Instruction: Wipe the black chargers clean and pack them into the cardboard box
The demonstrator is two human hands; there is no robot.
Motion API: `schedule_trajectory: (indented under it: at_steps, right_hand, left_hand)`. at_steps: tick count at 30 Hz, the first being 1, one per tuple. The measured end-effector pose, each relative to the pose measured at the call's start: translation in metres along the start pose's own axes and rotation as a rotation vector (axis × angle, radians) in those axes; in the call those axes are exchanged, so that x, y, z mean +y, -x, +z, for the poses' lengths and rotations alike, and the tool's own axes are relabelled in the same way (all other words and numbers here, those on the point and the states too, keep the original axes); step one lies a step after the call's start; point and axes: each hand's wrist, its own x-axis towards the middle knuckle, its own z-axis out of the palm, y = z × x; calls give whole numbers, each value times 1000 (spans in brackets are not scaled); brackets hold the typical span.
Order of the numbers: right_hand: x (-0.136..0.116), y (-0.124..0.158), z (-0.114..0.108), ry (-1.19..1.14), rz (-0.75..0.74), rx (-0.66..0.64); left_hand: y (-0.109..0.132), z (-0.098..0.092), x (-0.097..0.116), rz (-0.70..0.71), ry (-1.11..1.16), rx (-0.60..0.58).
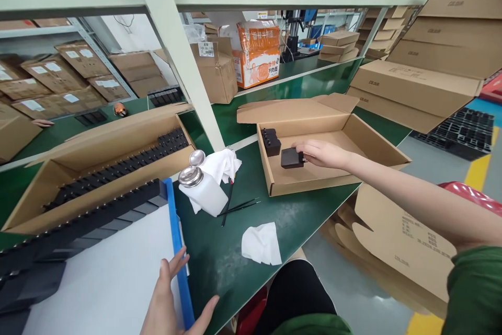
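Observation:
My right hand point(323, 153) reaches into an open cardboard box point(309, 185), its fingers closed on the edge of a black block point(292, 158). Beside that block, in the box's left corner, stand a few more black blocks point(270, 141). At the lower left my left hand point(167, 296) is open, thumb and fingers apart, with nothing in it. It hovers by the right edge of a white tray with a blue rim point(171, 204). Rows of black blocks point(129, 212) line the far side of that tray.
A long cardboard box point(181, 160) of black blocks lies behind the tray. A white bottle point(206, 194) with a metal lid, black tweezers point(239, 207) and a white cloth point(262, 243) sit mid-table. A frame post point(184, 63) rises behind. Stacked cartons point(415, 84) stand right.

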Motion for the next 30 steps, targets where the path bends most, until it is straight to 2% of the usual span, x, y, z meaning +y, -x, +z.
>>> schedule_trajectory:
  at_steps: [4,8,15,20,24,30]
  right_hand:
    - [0,-4,0,3,64,-62]
    - [-1,-21,9,-20,135,-139]
    - [13,-63,37,-12,219,-117]
    - [12,-68,51,22,143,-112]
    - [3,-60,50,57,63,-85]
    - [-4,-53,48,107,-36,-54]
  left_hand:
    - [-1,-1,3,26,-12,7]
    - [-1,-2,2,75,-48,2]
    - [-4,-4,-14,140,-98,-19]
    - [-1,-2,-6,83,-58,20]
    - [0,2,3,50,-35,37]
    - [1,2,4,58,-25,59]
